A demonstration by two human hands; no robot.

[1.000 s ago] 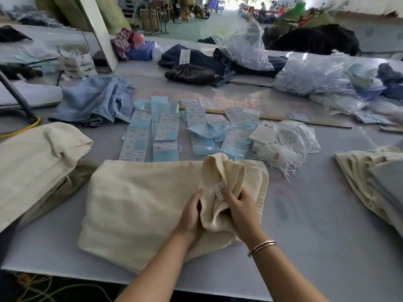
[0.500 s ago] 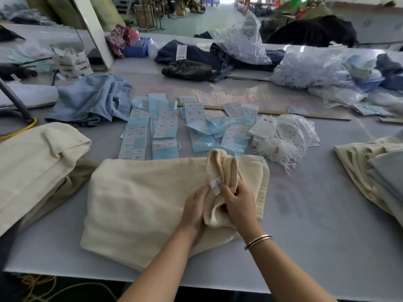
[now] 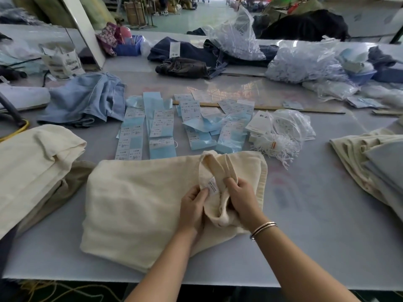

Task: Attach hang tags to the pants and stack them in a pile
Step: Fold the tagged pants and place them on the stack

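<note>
Here, read from left to right, a finished pile of cream pants [image 3: 37, 162] lies well to the left of the grip, folded on the worktop [image 3: 305, 214]. Next comes the pair in hand: the cream pants [image 3: 139, 205], folded flat, long axis running left to right across the near worktop, with the waistband end bunched up at its right, where both hands meet. The left hand [image 3: 193, 207] pinches the fabric just left of the sewn-in label [image 3: 212, 186], thumb and fingers curled on the cloth. The label stands between the two hands, white, printed, tilted, its text too small to read. The right hand [image 3: 243, 198] grasps the raised waistband fold just right of the label, fingers curled into the cloth; a bracelet [image 3: 262, 229] sits on that wrist.

The relation that matters: the hang tags [image 3: 161, 127] lie beyond the grip, away from the person, in rows of pale blue and white strips, and the bundle of white tag strings [image 3: 277, 147] lies beyond and to the right. The right hand is judged the nearer to the strings, the left to the tag rows. Either reach would require letting go of one side of the waistband.

Farthest right, well apart from the grip, more cream pants [image 3: 366, 158] lie heaped, probably awaiting tags.
</note>
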